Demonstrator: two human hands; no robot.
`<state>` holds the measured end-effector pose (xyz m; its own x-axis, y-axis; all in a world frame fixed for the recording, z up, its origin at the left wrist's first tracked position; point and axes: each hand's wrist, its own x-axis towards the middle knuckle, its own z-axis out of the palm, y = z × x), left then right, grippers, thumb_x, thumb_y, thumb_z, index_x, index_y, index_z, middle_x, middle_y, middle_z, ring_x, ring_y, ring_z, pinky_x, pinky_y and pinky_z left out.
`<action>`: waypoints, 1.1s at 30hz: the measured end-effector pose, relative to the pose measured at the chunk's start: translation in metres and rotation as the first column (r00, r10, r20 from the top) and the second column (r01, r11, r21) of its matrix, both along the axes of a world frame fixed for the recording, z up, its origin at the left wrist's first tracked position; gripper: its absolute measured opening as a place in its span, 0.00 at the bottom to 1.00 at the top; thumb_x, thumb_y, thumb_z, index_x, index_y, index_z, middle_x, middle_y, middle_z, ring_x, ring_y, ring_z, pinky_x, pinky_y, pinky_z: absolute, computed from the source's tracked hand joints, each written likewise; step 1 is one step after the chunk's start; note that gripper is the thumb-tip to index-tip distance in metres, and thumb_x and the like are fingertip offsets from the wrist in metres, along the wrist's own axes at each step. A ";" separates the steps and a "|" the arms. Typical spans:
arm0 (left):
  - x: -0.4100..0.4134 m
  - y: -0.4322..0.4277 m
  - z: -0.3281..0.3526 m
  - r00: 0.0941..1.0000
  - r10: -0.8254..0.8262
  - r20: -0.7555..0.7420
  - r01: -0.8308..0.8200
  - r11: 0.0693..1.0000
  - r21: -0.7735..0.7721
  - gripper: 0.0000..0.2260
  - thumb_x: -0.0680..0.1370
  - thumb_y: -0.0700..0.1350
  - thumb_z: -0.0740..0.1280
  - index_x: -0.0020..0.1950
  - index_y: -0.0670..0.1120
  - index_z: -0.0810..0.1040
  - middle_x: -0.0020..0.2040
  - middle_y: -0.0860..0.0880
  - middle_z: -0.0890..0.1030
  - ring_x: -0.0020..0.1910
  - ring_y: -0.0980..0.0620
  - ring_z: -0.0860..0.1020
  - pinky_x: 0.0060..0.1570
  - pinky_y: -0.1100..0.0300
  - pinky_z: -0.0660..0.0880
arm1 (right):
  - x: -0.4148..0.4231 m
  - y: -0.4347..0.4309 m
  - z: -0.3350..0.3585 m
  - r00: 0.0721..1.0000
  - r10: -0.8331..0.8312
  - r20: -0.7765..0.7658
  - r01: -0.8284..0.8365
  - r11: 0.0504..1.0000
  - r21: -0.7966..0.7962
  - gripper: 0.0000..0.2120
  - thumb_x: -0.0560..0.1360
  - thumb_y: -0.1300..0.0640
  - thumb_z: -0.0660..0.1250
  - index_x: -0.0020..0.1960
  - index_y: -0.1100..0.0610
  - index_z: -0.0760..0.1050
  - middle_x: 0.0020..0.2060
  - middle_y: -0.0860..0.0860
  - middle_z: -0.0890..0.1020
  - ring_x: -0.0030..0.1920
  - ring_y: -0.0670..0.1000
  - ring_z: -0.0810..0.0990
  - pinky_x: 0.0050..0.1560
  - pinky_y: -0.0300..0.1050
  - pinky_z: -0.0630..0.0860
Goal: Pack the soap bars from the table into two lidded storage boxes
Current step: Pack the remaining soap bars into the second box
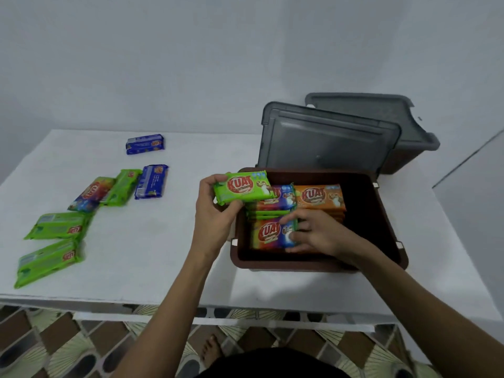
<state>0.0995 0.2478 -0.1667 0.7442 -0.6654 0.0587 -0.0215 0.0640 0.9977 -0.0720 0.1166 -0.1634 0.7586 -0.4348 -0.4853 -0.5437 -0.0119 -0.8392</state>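
My left hand (214,211) grips a green soap bar (242,186) over the left rim of the brown storage box (387,222). Inside the box lie several wrapped bars, among them an orange one (319,197) and a multicolour one (270,233). My right hand (316,233) reaches into the box, fingers curled round the right end of the multicolour bar. Loose bars remain on the white table (152,241): green ones (58,226) at the left, a multicolour one (91,193), and two blue ones (151,182).
A grey lid (327,143) leans upright behind the open box. A second box with its grey lid (381,113) stands behind that, near the wall. The table's front edge runs just above a patterned tile floor (62,342).
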 end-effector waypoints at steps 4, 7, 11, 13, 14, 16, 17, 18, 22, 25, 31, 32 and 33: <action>-0.001 0.004 0.000 0.999 0.002 0.033 -0.002 1.000 0.013 0.21 0.74 0.29 0.68 0.61 0.47 0.69 0.61 0.46 0.76 0.58 0.53 0.78 0.46 0.63 0.79 | 0.015 -0.004 -0.018 0.953 0.135 -0.273 -0.261 0.822 -0.506 0.17 0.76 0.62 0.69 0.62 0.49 0.74 0.69 0.52 0.69 0.68 0.54 0.71 0.59 0.48 0.79; -0.003 0.005 0.003 0.997 -0.020 0.075 0.017 0.999 0.035 0.20 0.75 0.29 0.68 0.61 0.46 0.69 0.61 0.48 0.75 0.59 0.52 0.78 0.45 0.65 0.79 | 0.016 -0.003 -0.023 0.944 0.143 -0.299 -0.301 0.747 -0.592 0.16 0.76 0.59 0.70 0.61 0.48 0.74 0.68 0.53 0.71 0.66 0.55 0.72 0.61 0.48 0.76; -0.007 0.006 0.006 0.997 -0.040 0.067 0.038 0.999 0.035 0.20 0.75 0.30 0.69 0.62 0.45 0.69 0.60 0.49 0.77 0.58 0.54 0.79 0.45 0.63 0.80 | 0.012 -0.007 -0.017 0.936 0.190 -0.297 -0.343 0.682 -0.646 0.16 0.78 0.51 0.66 0.65 0.50 0.75 0.65 0.51 0.76 0.62 0.52 0.76 0.58 0.47 0.77; -0.011 0.007 0.007 0.998 -0.057 0.039 0.056 0.998 0.026 0.19 0.75 0.31 0.69 0.62 0.45 0.69 0.60 0.50 0.77 0.57 0.55 0.80 0.46 0.62 0.80 | 0.005 -0.013 -0.007 0.950 0.182 -0.254 -0.309 0.663 -0.682 0.14 0.80 0.50 0.63 0.64 0.52 0.75 0.60 0.50 0.80 0.56 0.48 0.79 0.49 0.42 0.78; -0.014 0.006 0.009 0.997 -0.073 0.025 0.072 0.997 0.022 0.19 0.75 0.31 0.69 0.62 0.45 0.69 0.60 0.49 0.77 0.57 0.54 0.80 0.46 0.61 0.80 | 0.001 -0.015 -0.001 0.968 0.163 -0.188 -0.249 0.654 -0.714 0.11 0.80 0.51 0.63 0.60 0.51 0.76 0.54 0.49 0.82 0.50 0.47 0.80 0.44 0.40 0.76; -0.021 0.003 0.013 0.993 -0.116 -0.007 0.116 0.993 0.011 0.19 0.76 0.32 0.69 0.62 0.45 0.69 0.60 0.48 0.78 0.57 0.53 0.80 0.45 0.62 0.80 | -0.007 -0.019 0.011 0.994 0.096 0.050 -0.033 0.711 -0.703 0.02 0.80 0.54 0.63 0.51 0.51 0.73 0.40 0.49 0.82 0.39 0.48 0.82 0.37 0.42 0.76; -0.025 0.001 0.015 0.989 -0.144 -0.016 0.145 0.989 0.008 0.19 0.76 0.32 0.69 0.63 0.45 0.69 0.60 0.49 0.78 0.57 0.54 0.80 0.46 0.62 0.80 | -0.010 -0.019 0.017 0.979 0.026 0.202 0.104 0.792 -0.602 0.02 0.80 0.55 0.63 0.50 0.53 0.72 0.38 0.51 0.82 0.37 0.51 0.83 0.37 0.44 0.79; -0.029 -0.002 0.017 0.984 -0.177 -0.017 0.178 0.984 0.008 0.19 0.76 0.32 0.69 0.62 0.46 0.69 0.60 0.49 0.78 0.57 0.54 0.80 0.47 0.61 0.80 | -0.012 -0.019 0.024 0.942 -0.071 0.329 0.210 0.887 -0.411 0.03 0.80 0.56 0.64 0.51 0.55 0.71 0.40 0.54 0.83 0.39 0.53 0.84 0.40 0.46 0.82; -0.042 -0.014 0.020 0.925 -0.377 0.048 0.375 0.926 0.044 0.20 0.75 0.35 0.71 0.62 0.49 0.70 0.63 0.47 0.76 0.61 0.50 0.78 0.53 0.54 0.80 | -0.024 -0.022 0.039 0.869 -0.302 0.393 0.200 0.939 0.278 0.14 0.78 0.61 0.65 0.62 0.54 0.72 0.58 0.58 0.79 0.56 0.59 0.83 0.49 0.53 0.82; -0.042 -0.019 0.018 0.818 -0.508 0.271 0.433 0.853 0.291 0.20 0.75 0.44 0.72 0.64 0.54 0.70 0.66 0.53 0.74 0.64 0.53 0.75 0.58 0.53 0.79 | -0.043 -0.030 0.040 0.882 -0.315 0.350 0.218 0.932 0.289 0.12 0.76 0.66 0.66 0.58 0.57 0.75 0.60 0.56 0.78 0.57 0.56 0.82 0.47 0.50 0.82; -0.018 -0.016 0.001 0.640 -0.389 0.663 0.067 0.887 0.457 0.18 0.75 0.54 0.65 0.64 0.51 0.76 0.71 0.52 0.71 0.69 0.52 0.68 0.67 0.53 0.67 | -0.076 -0.047 0.030 0.975 -0.212 0.072 0.215 0.976 -0.032 0.05 0.77 0.67 0.65 0.51 0.60 0.75 0.62 0.52 0.75 0.58 0.57 0.80 0.44 0.50 0.84; -0.016 -0.016 -0.002 0.649 -0.358 0.671 0.015 0.888 0.459 0.18 0.76 0.54 0.64 0.64 0.50 0.76 0.71 0.51 0.71 0.68 0.52 0.68 0.67 0.52 0.67 | -0.076 -0.047 0.025 0.980 -0.197 0.013 0.197 0.978 -0.069 0.05 0.77 0.68 0.65 0.50 0.60 0.75 0.63 0.52 0.74 0.60 0.57 0.78 0.44 0.50 0.84; -0.014 -0.017 -0.006 0.656 -0.337 0.676 -0.022 0.886 0.463 0.17 0.76 0.53 0.63 0.64 0.50 0.76 0.71 0.51 0.72 0.69 0.51 0.68 0.67 0.52 0.67 | -0.073 -0.047 0.019 0.983 -0.181 -0.032 0.177 0.980 -0.091 0.06 0.77 0.68 0.64 0.49 0.59 0.74 0.63 0.53 0.73 0.61 0.58 0.77 0.45 0.51 0.84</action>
<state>0.0852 0.2310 -0.1730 0.4586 -0.8588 0.2283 -0.7683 -0.2541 0.5875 -0.1451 0.0697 -0.1448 0.6457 -0.6040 -0.4671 -0.5763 0.0158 -0.8171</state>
